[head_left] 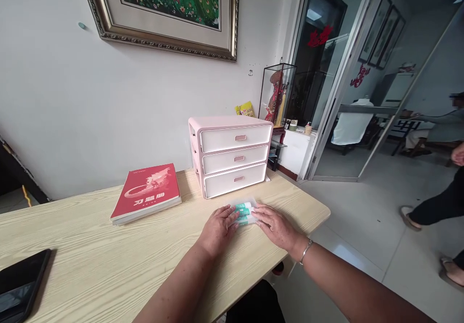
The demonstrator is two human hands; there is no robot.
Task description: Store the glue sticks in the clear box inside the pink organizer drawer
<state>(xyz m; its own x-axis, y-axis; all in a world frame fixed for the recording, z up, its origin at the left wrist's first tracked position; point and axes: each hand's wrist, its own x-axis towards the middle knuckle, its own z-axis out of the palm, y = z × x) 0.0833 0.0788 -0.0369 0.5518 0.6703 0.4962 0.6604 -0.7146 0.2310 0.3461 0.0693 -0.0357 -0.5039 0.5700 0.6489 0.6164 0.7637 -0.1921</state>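
Observation:
A clear plastic pack of white tubes with teal labels, which look like glue sticks (245,212), lies on the table in front of the drawer unit. My left hand (219,224) grips the pack's left end, fingers curled against the tubes. At the right end, my right hand (274,222) is closed on the pack, its fingers resting over the tube ends. Part of the pack is hidden under my fingers. Just beyond it stands a pink and white three-drawer box (232,158), all its drawers closed.
A thick red book (148,190) lies left of the drawer box. At the table's left edge is a black phone (25,284). The wooden table (108,260) ends at a rounded right corner. Beyond it, a person walks on the tiled floor (366,226), near a glass door.

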